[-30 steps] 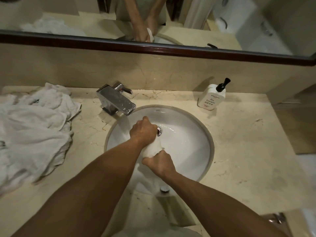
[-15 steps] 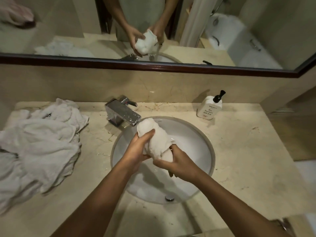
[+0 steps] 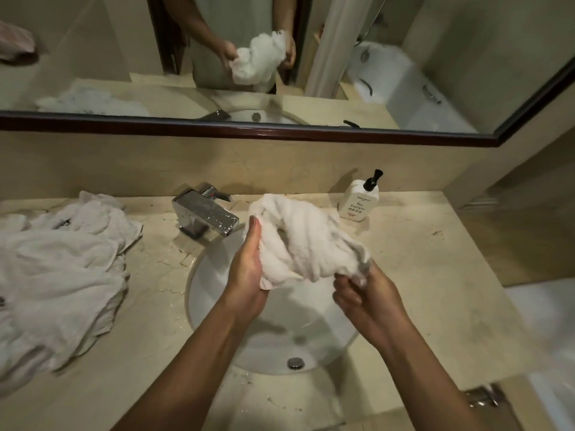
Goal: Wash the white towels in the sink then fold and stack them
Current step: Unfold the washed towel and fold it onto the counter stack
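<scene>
White terry towel (image 3: 306, 241), one item, held up over the sink (image 3: 217, 309) between your two hands. Soft, limp and crumpled; to judge by the splashes around the basin it is wet, so expect it heavier than it looks and apt to drip and sag wherever your fingers give no support.

Left hand (image 3: 245, 275): fingers straight and pressed together, flat against the near-left side of the bundle, cupping it from below.
Right hand (image 3: 367, 293): fingers curled, pinching a corner or hem at the bundle's lower right end.

Holding advice: the cloth will not slip or break. Take an edge or corner between fingers and thumb; the hem beyond your right fingers looks the likeliest start for spreading it.

Further stock: a heap of white towels (image 3: 59, 269), unfolded, well to the left of your left fingers.

Surface (image 3: 435, 269): cream marble, water-spotted near the chrome faucet (image 3: 205, 217), which stands just beyond your left fingertips. Soap dispenser (image 3: 359, 199) beyond your right fingers.

Room: a bathroom; a framed mirror (image 3: 93, 57) runs along the wall behind.
</scene>
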The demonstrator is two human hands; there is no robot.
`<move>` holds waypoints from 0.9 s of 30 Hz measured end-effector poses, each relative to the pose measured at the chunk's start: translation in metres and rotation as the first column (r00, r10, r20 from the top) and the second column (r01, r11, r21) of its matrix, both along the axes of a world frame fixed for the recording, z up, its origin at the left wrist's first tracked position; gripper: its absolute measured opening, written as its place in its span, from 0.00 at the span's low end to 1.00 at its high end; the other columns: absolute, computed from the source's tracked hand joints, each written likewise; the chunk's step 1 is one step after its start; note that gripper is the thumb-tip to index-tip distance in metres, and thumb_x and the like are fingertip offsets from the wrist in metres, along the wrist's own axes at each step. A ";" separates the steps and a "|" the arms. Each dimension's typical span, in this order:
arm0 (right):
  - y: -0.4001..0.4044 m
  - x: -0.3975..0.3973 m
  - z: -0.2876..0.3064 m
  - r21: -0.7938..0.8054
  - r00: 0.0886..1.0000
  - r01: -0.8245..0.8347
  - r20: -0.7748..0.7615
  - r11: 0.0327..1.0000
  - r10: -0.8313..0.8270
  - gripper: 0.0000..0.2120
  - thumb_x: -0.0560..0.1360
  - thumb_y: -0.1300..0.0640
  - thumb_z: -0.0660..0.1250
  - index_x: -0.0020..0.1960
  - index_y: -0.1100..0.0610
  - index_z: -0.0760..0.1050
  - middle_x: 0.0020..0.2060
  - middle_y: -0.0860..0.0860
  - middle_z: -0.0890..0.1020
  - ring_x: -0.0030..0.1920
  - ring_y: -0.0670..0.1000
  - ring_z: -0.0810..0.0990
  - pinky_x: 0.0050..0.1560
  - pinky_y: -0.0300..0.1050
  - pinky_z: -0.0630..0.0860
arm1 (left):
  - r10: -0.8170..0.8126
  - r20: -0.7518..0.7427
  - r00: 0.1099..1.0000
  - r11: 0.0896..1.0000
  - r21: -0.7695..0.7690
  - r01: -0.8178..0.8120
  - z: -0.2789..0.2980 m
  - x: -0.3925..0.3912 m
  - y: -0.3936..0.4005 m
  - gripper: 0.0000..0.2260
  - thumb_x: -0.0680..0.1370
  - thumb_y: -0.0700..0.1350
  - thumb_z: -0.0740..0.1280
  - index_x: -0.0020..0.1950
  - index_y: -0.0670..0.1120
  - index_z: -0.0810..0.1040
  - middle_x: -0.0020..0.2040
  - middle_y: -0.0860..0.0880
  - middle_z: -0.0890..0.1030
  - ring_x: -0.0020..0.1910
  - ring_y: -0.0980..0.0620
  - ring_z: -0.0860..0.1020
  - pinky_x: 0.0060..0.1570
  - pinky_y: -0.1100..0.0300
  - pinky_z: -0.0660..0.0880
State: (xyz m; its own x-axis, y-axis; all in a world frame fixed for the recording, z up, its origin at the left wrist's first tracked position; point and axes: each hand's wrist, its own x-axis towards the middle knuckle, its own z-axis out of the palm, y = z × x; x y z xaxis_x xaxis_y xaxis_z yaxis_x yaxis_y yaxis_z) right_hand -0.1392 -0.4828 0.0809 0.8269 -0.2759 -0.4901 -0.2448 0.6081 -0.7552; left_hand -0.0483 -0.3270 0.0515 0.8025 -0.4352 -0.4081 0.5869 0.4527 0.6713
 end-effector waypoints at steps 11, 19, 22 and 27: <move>-0.129 -0.048 0.016 -0.165 0.992 -0.056 0.107 0.985 0.074 0.21 0.70 0.55 0.74 0.60 0.62 0.80 0.50 0.57 0.83 0.47 0.52 0.82 0.45 0.45 0.78 | -0.162 0.114 0.980 0.984 -0.053 0.168 0.059 -0.030 -0.067 0.24 0.83 0.58 0.53 0.66 0.43 0.78 0.52 0.43 0.84 0.45 0.49 0.84 0.41 0.58 0.80; -0.224 -0.070 0.060 -0.235 0.973 0.014 0.227 0.972 0.040 0.20 0.76 0.44 0.61 0.53 0.58 0.83 0.52 0.55 0.86 0.53 0.51 0.85 0.49 0.42 0.81 | -0.116 0.287 0.951 0.912 0.411 -0.013 0.048 -0.067 -0.144 0.17 0.82 0.52 0.62 0.59 0.42 0.82 0.52 0.40 0.85 0.50 0.42 0.84 0.53 0.50 0.79; -0.253 -0.075 0.074 -0.271 0.960 -0.026 0.260 0.962 0.099 0.21 0.81 0.46 0.59 0.42 0.54 0.86 0.43 0.52 0.87 0.46 0.47 0.86 0.43 0.38 0.80 | -0.254 0.373 0.892 0.738 0.671 -0.071 0.041 -0.090 -0.180 0.11 0.82 0.51 0.63 0.54 0.47 0.83 0.46 0.46 0.86 0.49 0.42 0.84 0.47 0.52 0.79; -0.273 -0.083 0.067 -0.316 0.959 -0.071 0.240 0.946 0.152 0.19 0.79 0.45 0.61 0.51 0.57 0.85 0.49 0.56 0.86 0.50 0.52 0.85 0.49 0.41 0.80 | -0.316 0.413 0.854 0.807 0.590 0.014 0.032 -0.115 -0.230 0.28 0.73 0.54 0.75 0.70 0.53 0.69 0.63 0.53 0.80 0.59 0.58 0.80 0.61 0.56 0.77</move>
State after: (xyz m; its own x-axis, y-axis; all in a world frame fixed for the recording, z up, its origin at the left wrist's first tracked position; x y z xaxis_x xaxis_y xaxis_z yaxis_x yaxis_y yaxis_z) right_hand -0.2221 -0.7557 0.1475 0.9470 -0.2758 -0.1647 -0.0703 0.3225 -0.9439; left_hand -0.1628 -0.5571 0.0835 0.8915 -0.4019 -0.2089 0.1589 -0.1544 0.9751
